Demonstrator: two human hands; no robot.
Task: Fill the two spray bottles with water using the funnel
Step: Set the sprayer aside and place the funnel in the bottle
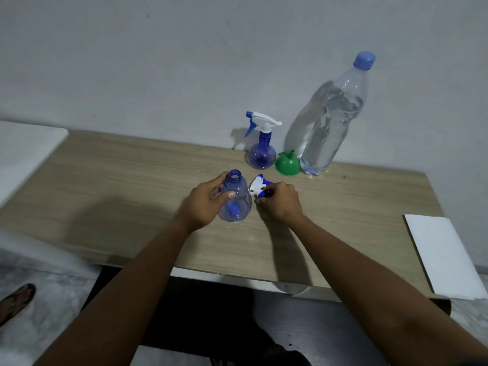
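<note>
My left hand grips an open blue spray bottle standing on the wooden table; its neck has no top on it. Just to its right, my right hand holds the removed white-and-blue spray head low over the table. A second blue spray bottle with its trigger head on stands near the wall. A green funnel lies mouth down beside it. A tall clear water bottle with a blue cap stands right of the funnel.
A white sheet lies on the table's right end, overhanging the front edge. A white surface adjoins the table at the left. The wall runs close behind the bottles. A sandalled foot shows on the floor at lower left.
</note>
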